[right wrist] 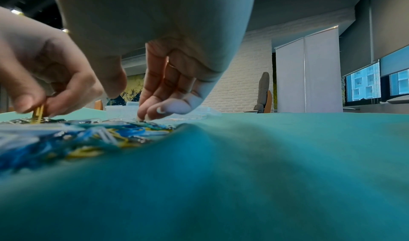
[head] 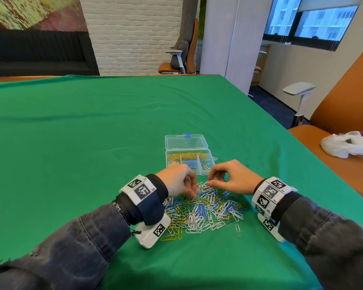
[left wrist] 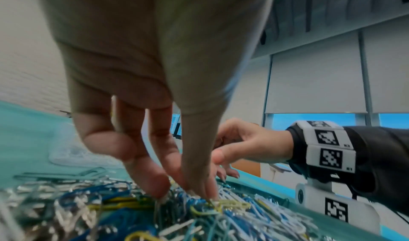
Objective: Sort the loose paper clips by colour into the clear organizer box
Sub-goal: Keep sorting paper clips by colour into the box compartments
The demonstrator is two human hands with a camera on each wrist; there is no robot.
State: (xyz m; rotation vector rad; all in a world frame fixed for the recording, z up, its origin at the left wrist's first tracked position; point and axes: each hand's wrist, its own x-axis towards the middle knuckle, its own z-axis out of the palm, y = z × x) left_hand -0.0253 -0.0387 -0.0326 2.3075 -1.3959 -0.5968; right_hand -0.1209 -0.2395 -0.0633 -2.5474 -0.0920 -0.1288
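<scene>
Green cloth covers the whole surface (head: 92, 126), with a white brick wall and an orange chair behind it. Near the person lies a heap of loose paper clips (head: 205, 210) in white, blue and yellow. Just beyond the heap stands the clear organizer box (head: 190, 162), its lid tipped up and open; yellow clips fill the far compartment and blue ones a middle compartment, while the clips in the other sections are too faint through the plastic to sort by colour, and the two hands hide the box's near edge.

From the right wrist view, the left hand (right wrist: 42, 80) has its grip narrowed on a yellow clip (right wrist: 38, 115), lifted on end above the heap between thumb and fingers. The right hand (head: 228, 177) hangs over the far side of the heap with fingers (right wrist: 155, 105) pointed down and touching the clips; whether anything is pinched between them I cannot tell, since the tips blur into the pile.

Both wrists carry white bands (head: 269, 194) printed with black square code patterns; small lettering beside the patterns is too tiny to read. A crumpled white bag (head: 346, 144) sits on the chair seat to the right.
</scene>
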